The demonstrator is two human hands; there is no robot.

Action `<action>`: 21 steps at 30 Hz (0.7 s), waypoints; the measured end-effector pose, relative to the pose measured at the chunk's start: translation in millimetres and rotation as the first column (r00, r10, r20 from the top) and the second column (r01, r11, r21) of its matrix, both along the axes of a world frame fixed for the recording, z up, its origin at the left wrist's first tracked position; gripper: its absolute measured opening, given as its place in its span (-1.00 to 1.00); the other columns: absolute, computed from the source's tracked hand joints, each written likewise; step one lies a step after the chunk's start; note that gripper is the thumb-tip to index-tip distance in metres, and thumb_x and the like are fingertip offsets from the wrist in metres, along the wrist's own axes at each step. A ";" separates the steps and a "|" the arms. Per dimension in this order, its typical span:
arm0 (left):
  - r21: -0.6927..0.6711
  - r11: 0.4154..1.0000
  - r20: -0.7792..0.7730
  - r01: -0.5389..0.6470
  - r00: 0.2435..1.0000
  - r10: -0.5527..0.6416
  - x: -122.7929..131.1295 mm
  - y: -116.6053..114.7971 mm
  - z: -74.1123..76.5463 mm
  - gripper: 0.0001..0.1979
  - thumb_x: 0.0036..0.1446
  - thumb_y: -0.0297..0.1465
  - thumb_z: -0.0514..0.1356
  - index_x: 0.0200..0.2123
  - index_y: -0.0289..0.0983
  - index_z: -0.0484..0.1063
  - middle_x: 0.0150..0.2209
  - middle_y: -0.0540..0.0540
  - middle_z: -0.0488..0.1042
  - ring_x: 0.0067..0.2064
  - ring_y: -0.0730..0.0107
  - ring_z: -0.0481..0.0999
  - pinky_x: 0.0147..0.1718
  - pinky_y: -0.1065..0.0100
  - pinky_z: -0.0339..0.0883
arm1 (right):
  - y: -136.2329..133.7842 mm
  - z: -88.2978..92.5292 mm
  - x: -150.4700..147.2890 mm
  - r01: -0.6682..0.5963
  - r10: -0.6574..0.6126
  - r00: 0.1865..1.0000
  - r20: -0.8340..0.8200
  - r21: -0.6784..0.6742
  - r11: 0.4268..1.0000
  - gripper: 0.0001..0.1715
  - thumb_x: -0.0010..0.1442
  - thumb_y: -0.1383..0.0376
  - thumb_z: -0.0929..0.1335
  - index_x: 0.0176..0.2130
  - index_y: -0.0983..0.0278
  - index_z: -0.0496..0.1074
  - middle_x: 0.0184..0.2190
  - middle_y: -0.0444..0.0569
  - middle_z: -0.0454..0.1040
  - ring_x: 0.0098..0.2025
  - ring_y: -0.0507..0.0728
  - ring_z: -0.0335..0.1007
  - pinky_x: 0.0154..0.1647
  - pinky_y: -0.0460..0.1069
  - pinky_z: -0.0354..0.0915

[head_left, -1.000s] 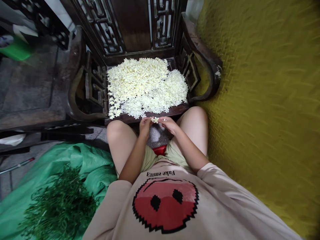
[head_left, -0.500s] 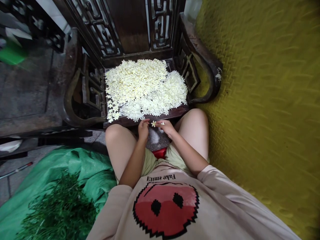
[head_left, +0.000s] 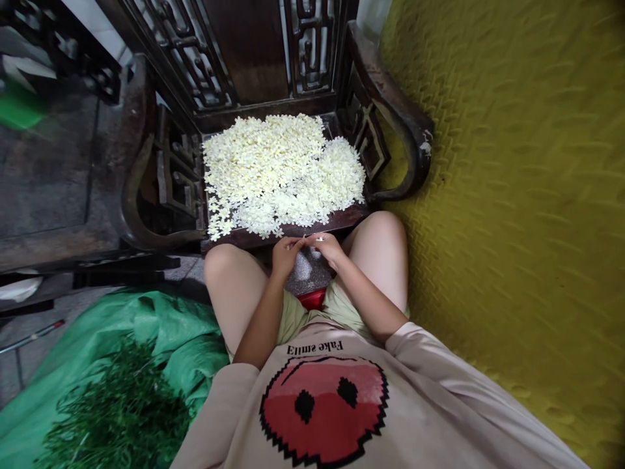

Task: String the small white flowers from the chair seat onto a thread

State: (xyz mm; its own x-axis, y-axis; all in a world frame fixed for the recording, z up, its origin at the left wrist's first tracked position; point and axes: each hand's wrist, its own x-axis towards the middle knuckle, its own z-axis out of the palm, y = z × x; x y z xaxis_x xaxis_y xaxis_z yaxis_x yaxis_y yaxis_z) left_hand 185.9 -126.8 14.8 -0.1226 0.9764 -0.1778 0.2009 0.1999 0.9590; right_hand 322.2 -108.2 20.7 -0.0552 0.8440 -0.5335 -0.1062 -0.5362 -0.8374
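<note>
Both hands meet fingertip to fingertip just in front of the chair seat, between the person's bare knees. Left hand (head_left: 284,253) curls palm-down, fingers pinched narrow; right hand (head_left: 328,246) bends in from the wrist, fingers likewise pinched close. Whatever they pinch between them is too small to tell. Forearms angle inward from the sleeves. A heap of white flowers (head_left: 280,172) covers the dark wooden chair (head_left: 390,117) seat, just beyond the fingertips. Green stems (head_left: 117,410) lie on a green sheet (head_left: 161,319) at left.
</note>
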 end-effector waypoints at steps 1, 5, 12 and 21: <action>-0.030 1.000 0.046 -0.001 0.999 0.002 -0.2 0.1 0.0 -0.80 -0.10 -0.27 0.27 -0.43 -0.29 0.55 -0.47 -0.06 0.47 -0.40 0.43 0.36 -0.33 0.38 0.18 | 0.0 -0.2 0.4 -0.001 0.001 1.000 -0.002 0.001 1.000 -0.63 -0.36 0.12 0.51 -0.57 0.32 0.45 -0.58 -0.09 0.45 -0.50 -0.01 0.24 -0.46 -0.09 0.13; -0.118 0.993 0.225 0.000 0.974 0.027 -0.1 0.5 3.2 -0.73 -0.20 -0.24 0.32 -0.42 -0.30 0.54 -0.41 -0.08 0.52 -0.35 0.38 0.42 -0.26 0.34 0.23 | -0.2 -1.8 1.8 -0.025 0.024 0.998 -0.052 -0.011 1.000 -0.63 -0.34 0.13 0.51 -0.53 0.31 0.45 -0.59 -0.14 0.42 -0.51 -0.03 0.24 -0.46 -0.11 0.13; -0.095 0.995 0.236 -0.026 0.971 0.048 -1.9 1.2 6.3 -0.70 -0.19 -0.18 0.31 -0.44 -0.30 0.53 -0.42 -0.07 0.52 -0.33 0.36 0.44 -0.20 0.31 0.25 | 1.1 3.5 3.1 -0.072 0.052 0.972 -0.230 -0.078 0.994 -0.57 -0.37 0.12 0.53 -0.47 0.30 0.47 -0.52 -0.10 0.48 -0.45 -0.03 0.34 -0.37 -0.11 0.20; -0.145 0.989 0.217 -0.033 0.974 0.064 1.1 0.5 7.7 -0.67 -0.30 -0.19 0.36 -0.48 -0.30 0.51 -0.51 -0.01 0.45 -0.44 0.48 0.34 -0.36 0.40 0.20 | 3.0 -4.0 5.1 -0.077 0.079 0.991 -0.108 0.021 0.997 -0.57 -0.38 0.12 0.54 -0.49 0.33 0.49 -0.57 -0.12 0.45 -0.51 -0.04 0.27 -0.41 -0.10 0.19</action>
